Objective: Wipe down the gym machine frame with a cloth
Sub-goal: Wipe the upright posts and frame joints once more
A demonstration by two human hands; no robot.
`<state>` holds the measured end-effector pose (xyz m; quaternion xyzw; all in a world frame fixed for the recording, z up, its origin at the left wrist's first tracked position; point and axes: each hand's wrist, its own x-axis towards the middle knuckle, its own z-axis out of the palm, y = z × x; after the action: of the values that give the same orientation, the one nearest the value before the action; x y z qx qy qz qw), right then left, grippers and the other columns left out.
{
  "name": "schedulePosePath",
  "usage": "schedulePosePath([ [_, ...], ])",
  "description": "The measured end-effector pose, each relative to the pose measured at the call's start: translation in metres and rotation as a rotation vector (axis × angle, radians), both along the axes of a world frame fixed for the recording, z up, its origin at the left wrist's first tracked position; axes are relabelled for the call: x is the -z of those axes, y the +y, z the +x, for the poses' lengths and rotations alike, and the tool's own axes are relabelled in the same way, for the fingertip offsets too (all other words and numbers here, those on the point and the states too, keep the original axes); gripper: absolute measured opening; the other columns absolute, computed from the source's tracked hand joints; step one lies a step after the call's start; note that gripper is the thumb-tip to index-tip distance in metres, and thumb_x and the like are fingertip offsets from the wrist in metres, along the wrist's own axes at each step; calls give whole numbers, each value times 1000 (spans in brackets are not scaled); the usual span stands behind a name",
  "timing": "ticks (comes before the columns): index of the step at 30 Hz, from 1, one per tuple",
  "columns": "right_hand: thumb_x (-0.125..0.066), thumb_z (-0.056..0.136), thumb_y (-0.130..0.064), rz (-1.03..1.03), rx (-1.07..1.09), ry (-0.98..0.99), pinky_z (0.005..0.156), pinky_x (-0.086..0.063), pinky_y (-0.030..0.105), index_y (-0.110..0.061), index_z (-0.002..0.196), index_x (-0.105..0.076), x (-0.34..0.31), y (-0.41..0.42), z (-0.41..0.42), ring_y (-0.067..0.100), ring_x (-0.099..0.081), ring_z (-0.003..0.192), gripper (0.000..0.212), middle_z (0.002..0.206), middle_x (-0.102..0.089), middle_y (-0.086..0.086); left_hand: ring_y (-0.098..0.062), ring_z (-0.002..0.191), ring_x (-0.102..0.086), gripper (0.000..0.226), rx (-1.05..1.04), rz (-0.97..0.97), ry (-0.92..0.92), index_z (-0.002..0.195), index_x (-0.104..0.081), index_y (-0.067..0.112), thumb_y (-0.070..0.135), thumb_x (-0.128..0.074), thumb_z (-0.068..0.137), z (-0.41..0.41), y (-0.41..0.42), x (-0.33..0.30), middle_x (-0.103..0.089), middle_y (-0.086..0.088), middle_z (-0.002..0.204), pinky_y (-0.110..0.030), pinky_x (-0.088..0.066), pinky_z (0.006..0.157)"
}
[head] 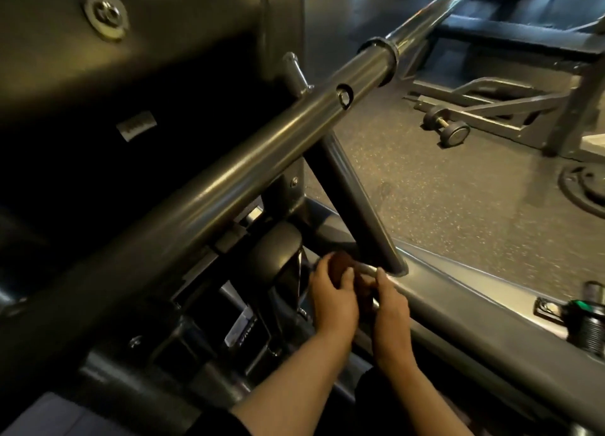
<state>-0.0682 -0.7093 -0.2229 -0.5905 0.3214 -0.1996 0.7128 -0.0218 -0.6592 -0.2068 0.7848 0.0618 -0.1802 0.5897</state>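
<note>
Hands first, since only the head view is on offer: the left hand (332, 296) and right hand (389, 308) meet low in the machine, close together, with a small dark reddish-brown cloth (343, 265) bunched between them. The left hand's fingers curl over the top of the wad and grip it; the right hand pinches its near edge, thumb and fingertips closed on the fabric. The cloth sits just beside the foot of a slanted strut (357, 206), where that strut joins the grey base rail (491, 311) of the frame.

By my reading, the cloth is being gathered or refolded rather than dragged along metal, so wiping is paused or only about to begin at this joint. The next move probably calls for one hand to take the wad alone and press it flat on the rail or around the strut's foot, then follow the tube along its length; the tight corner at the weld will need fingertip pressure.

Above the hands a long diagonal tube (229, 173) crosses the picture, with a black collar and a chrome bar running on beyond it. A dark padded panel (114, 75) fills the upper left. Speckled rubber floor (458, 206) stretches right, carrying a small dumbbell (447, 126) beside another machine's legs. Lighting is dim.
</note>
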Motion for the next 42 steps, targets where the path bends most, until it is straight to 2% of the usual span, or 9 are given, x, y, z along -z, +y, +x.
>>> schedulePosePath([
  [3,-51,98,-12,-438,48,222,104,-41,35,-17,127,-56,29,-31,18,17,-51,119,30,122,-59,1,-22,134,-42,55,-92,-25,24,146,-34,24,7,-52,97,12,-5,21,-40,-3,145,-24,-37,100],
  [8,-50,100,-31,-686,-195,419,120,-10,44,-9,154,-11,65,-64,54,28,-16,147,70,159,-18,14,-22,139,-32,49,74,133,-226,137,-48,9,-7,-51,91,54,-32,39,-31,-8,151,-13,-21,105],
  [19,-48,97,-46,-601,-135,520,118,-1,35,-19,154,-8,77,-74,65,21,-10,147,75,160,-14,7,-36,114,-57,36,129,287,-147,115,-60,-12,-14,-53,80,87,-63,66,-63,-27,117,-27,-40,93],
  [27,-48,96,-47,-610,-125,532,119,0,35,-19,154,-8,78,-73,67,21,-7,148,76,160,-12,7,-38,110,-56,27,169,303,-167,108,-60,-10,-10,-51,83,83,-59,68,-61,-28,112,-35,-44,94],
  [32,-49,96,-49,-591,-154,546,119,-1,36,-18,154,-9,76,-74,67,22,-8,148,77,160,-13,7,-28,113,-58,46,146,298,-208,122,-58,11,-8,-55,80,65,-43,65,-64,-13,114,-36,-44,101],
  [35,-53,95,-45,-545,-173,486,119,-9,36,-17,154,-14,68,-76,59,24,-16,146,76,158,-20,10,-18,111,-61,49,202,191,-194,121,-60,18,-9,-55,81,40,-26,43,-67,2,106,-26,-47,98],
  [37,-54,96,-41,-431,-37,303,116,-21,30,-18,152,-23,53,-66,40,21,-28,142,68,154,-30,12,-7,110,-58,52,258,157,-307,126,-58,20,-10,-54,84,17,-14,17,-62,8,109,-5,-41,92],
  [39,-53,93,-44,-143,137,30,102,-39,21,-23,144,-39,26,-40,17,9,-50,125,56,139,-49,8,3,114,-51,55,278,141,-495,135,-52,20,-8,-52,88,1,-2,-10,-55,8,123,1,-34,93],
  [42,-53,94,-38,439,-12,-339,100,-45,34,-26,140,-48,-13,2,13,16,-59,120,48,131,-62,2,6,133,-34,55,469,202,-733,148,-36,20,6,-44,95,-2,15,-39,-40,4,144,-12,-28,111],
])
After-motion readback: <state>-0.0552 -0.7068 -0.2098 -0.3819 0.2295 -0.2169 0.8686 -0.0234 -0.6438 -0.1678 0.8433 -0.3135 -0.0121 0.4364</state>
